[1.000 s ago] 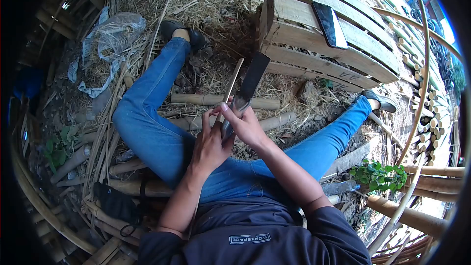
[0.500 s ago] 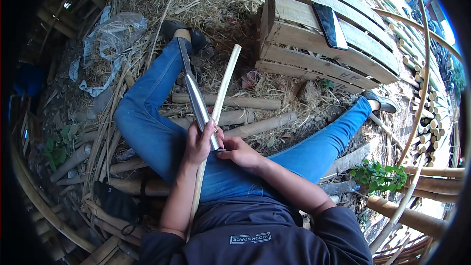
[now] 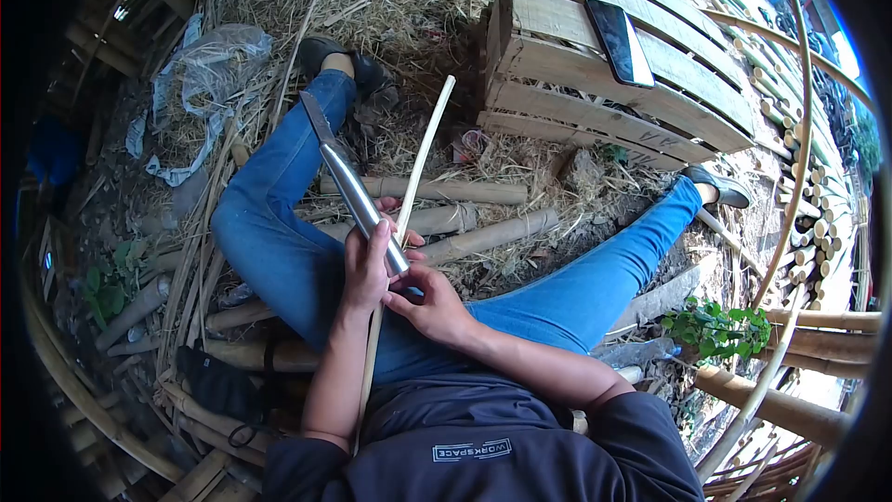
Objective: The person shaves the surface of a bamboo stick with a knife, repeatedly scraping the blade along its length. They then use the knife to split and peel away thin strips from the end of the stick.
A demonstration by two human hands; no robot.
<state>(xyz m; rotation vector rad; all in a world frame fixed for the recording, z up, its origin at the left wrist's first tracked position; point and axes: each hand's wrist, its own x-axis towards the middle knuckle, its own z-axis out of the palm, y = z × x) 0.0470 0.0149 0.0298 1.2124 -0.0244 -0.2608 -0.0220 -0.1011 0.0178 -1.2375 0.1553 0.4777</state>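
Note:
My left hand (image 3: 365, 270) is closed around the steel tube handle of a knife (image 3: 351, 191), whose narrow blade points up and away over my left shin. A long pale bamboo strip (image 3: 423, 153) crosses the handle at the same hand, its far end rising free and its near part running down along my left forearm. Close against the handle's lower end, my right hand (image 3: 435, 307) has its thumb and fingers curled together at the strip. Its fingertips are partly hidden, as is the exact contact between blade tool and strip.
A wooden crate (image 3: 567, 56) stands ahead to the right, with a phone (image 3: 618, 42) on top. Cut bamboo pieces (image 3: 446, 191) lie between my legs on straw-covered ground. Clear plastic (image 3: 218, 65) lies at left; stacked bamboo poles (image 3: 818, 223) fill the right side.
The knife has tilted further left, with its blade tip lower. My left-hand fingers have spread a little behind the strip, and my right hand has shifted slightly left.

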